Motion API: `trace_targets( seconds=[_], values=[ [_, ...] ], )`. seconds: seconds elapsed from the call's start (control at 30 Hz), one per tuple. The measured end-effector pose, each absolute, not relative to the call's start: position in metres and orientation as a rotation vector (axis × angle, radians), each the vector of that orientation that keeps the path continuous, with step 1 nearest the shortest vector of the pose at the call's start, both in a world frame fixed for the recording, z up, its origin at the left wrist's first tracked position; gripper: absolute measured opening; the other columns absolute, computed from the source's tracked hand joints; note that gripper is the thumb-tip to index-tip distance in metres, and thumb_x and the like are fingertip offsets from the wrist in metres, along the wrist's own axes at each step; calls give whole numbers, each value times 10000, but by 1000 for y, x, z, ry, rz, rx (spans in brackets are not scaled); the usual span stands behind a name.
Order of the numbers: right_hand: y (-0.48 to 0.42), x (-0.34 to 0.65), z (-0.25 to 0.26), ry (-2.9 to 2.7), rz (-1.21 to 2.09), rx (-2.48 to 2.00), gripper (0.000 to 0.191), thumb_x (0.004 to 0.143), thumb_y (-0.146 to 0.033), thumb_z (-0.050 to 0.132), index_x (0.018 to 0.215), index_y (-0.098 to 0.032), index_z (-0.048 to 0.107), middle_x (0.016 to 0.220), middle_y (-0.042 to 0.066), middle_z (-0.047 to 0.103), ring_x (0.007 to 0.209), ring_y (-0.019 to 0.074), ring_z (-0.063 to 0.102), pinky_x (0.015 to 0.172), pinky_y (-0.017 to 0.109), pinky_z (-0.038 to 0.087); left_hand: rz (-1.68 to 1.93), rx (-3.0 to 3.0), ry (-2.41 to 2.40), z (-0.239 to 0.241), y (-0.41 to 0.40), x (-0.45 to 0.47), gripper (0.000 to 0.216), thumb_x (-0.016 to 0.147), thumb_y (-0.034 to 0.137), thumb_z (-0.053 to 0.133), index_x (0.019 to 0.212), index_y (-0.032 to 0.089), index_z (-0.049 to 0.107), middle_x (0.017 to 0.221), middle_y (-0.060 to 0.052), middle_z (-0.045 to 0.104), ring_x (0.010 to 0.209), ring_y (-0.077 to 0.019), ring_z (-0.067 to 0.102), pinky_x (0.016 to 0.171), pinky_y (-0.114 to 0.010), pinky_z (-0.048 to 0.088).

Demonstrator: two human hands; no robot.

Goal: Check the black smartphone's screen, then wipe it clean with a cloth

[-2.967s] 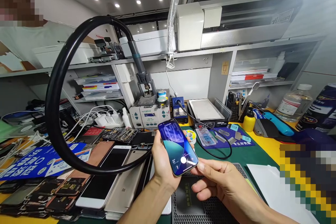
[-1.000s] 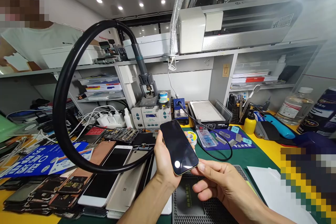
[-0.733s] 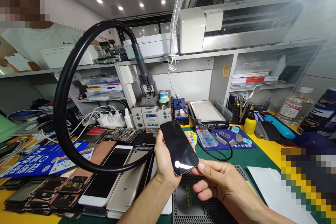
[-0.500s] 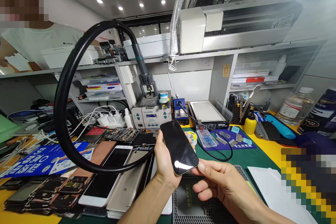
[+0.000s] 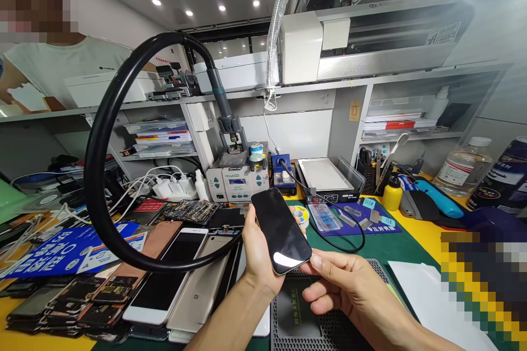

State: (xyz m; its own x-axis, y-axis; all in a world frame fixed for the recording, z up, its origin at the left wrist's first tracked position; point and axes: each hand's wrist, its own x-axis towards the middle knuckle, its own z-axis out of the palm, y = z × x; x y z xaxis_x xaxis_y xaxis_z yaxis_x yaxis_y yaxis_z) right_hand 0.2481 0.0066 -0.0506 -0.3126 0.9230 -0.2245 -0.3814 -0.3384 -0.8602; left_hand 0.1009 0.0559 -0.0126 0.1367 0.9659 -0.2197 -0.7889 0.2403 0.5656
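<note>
A dark-screened smartphone (image 5: 282, 230) is held up at a slant over the bench, with a bright reflection across its lower end. My left hand (image 5: 259, 255) is wrapped round it from the left and beneath, its thumb along the left edge. At the phone's lower right corner, my right hand (image 5: 343, 282) pinches with thumb and forefinger, the other fingers curled below. Under both hands lies a black perforated mat (image 5: 349, 329) with a flat panel in it. The phone's back and most of my left fingers are hidden.
Left of my arms lie a white phone (image 5: 164, 274), a gold phone (image 5: 201, 285) and stacked phone parts (image 5: 66, 304). A thick black hose (image 5: 93, 175) loops from the hot-air station (image 5: 234, 181). A yellow bottle (image 5: 392, 193) and white sheet (image 5: 436, 296) are rightward. A person (image 5: 69, 60) stands behind the shelf.
The reflection on the phone's screen has spread slightly and changed shape. Both hands keep nearly the same place and grip.
</note>
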Motion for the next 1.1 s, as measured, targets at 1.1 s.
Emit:
trace_targets(
  seconds=[1.1],
  values=[
    [9, 249, -55, -899, 1801, -909, 492, 779, -526, 918, 979, -88, 817, 910, 115, 746, 666, 144, 697, 608, 206, 607, 1323, 346, 606, -13, 57, 102, 567, 1032, 616, 342, 1014, 138, 647, 758, -61, 693, 614, -175, 672, 603, -325, 540]
  ],
)
